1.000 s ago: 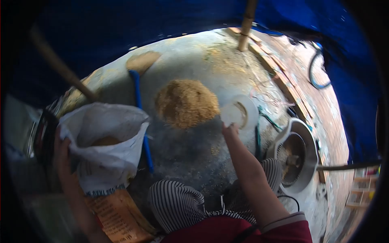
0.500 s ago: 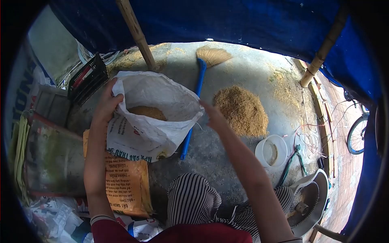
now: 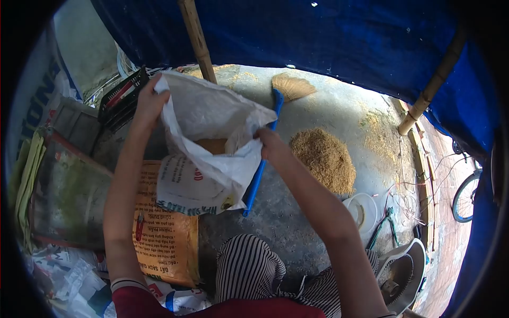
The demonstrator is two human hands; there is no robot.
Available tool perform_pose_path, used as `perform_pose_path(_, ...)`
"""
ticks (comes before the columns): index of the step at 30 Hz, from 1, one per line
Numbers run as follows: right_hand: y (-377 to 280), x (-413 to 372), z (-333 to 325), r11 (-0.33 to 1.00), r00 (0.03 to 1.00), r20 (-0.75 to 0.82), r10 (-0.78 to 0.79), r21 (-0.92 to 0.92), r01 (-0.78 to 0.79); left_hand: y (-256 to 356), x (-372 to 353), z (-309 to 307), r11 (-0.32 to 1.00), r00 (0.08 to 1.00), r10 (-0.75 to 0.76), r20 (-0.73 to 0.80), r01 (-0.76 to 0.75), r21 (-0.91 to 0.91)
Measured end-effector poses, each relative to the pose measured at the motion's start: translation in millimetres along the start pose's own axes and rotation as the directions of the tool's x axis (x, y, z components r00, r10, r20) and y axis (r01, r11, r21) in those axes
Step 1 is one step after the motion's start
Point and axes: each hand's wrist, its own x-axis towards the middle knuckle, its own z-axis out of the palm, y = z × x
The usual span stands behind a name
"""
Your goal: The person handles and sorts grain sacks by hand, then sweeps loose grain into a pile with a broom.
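Observation:
A white woven sack (image 3: 193, 98) with printed lettering hangs between my hands, its mouth open toward me. My left hand (image 3: 151, 99) is closed on the left side of its rim. Lower down, my right hand (image 3: 271, 143) grips the right side of the rim. Some tan grainy material (image 3: 214, 145) shows inside the sack. Behind my right hand, a broom (image 3: 256, 183) with a blue handle lies on the floor, partly covered by the sack. A pile of brown husk-like material (image 3: 324, 160) sits right of it.
An orange printed bag (image 3: 167, 246) lies below the sack. A black crate (image 3: 119, 100) and a framed screen (image 3: 74, 191) stand at left. On the right are a translucent tub (image 3: 371, 212), a grey bucket (image 3: 419, 257) and green cord (image 3: 383, 228). Bamboo poles (image 3: 197, 40) and a blue tarp (image 3: 328, 37) frame the area.
Both hands have lifted the sack's rim, the left one higher, and its mouth has changed shape. Less of the material inside shows. The whole view has shifted slightly.

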Motion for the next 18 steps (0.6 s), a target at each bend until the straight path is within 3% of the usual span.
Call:
perform_pose_path(1,-17.9,-17.1,18.9,0.994,0.997,-0.025,-0.078,-0.074,0.076,4.7,14.8,-4.7,0.999,0.999,-0.033,-0.002,0.033,-0.017)
perform_pose_path(3,-48.2,-15.2,33.6,0.969,0.988,0.121,-0.097,0.237,0.066,21.2,36.6,-13.1,0.999,1.000,-0.028,0.001,0.028,-0.035)
perform_pose_path(6,-105.3,-56.2,52.7,0.932,0.930,0.221,-0.294,0.281,0.228,60.5,51.9,-7.1,0.981,0.999,0.018,-0.048,-0.027,-0.190)
perform_pose_path(7,-125.5,-53.7,52.9,0.924,0.921,0.220,-0.321,0.288,0.254,65.6,68.2,-14.0,0.978,0.996,0.055,0.064,-0.041,-0.205)
perform_pose_path(8,-144.0,-57.4,50.2,0.932,0.889,0.335,-0.312,0.290,0.218,70.9,86.2,-21.0,0.973,0.980,0.095,0.173,-0.055,-0.223)
perform_pose_path(9,-161.9,-68.7,56.0,0.916,0.900,0.218,-0.377,0.234,0.327,80.6,97.6,-18.6,0.967,0.970,0.134,0.202,-0.084,-0.240)
perform_pose_path(10,-178.3,-77.1,56.5,0.912,0.899,0.210,-0.385,0.237,0.335,96.6,90.9,-8.7,0.966,0.968,0.139,0.210,-0.086,-0.244)
perform_pose_path(12,-209.3,-95.4,49.4,0.914,0.858,0.316,-0.406,0.172,0.369,129.1,77.3,14.2,0.962,0.984,0.096,0.147,-0.054,-0.267)
perform_pose_path(14,-241.7,-112.4,38.2,0.907,0.806,0.427,-0.411,0.104,0.407,154.8,69.9,23.2,0.946,0.979,0.162,0.123,-0.119,-0.302)
perform_pose_path(17,-288.7,-141.7,24.3,0.859,0.718,0.548,-0.430,0.003,0.512,204.2,67.9,25.6,0.972,0.975,0.186,0.119,-0.165,-0.168)
perform_pose_path(18,-303.9,-156.0,20.7,0.814,0.684,0.565,-0.461,-0.037,0.579,230.4,43.8,39.6,0.930,0.960,0.261,0.100,-0.223,-0.292)
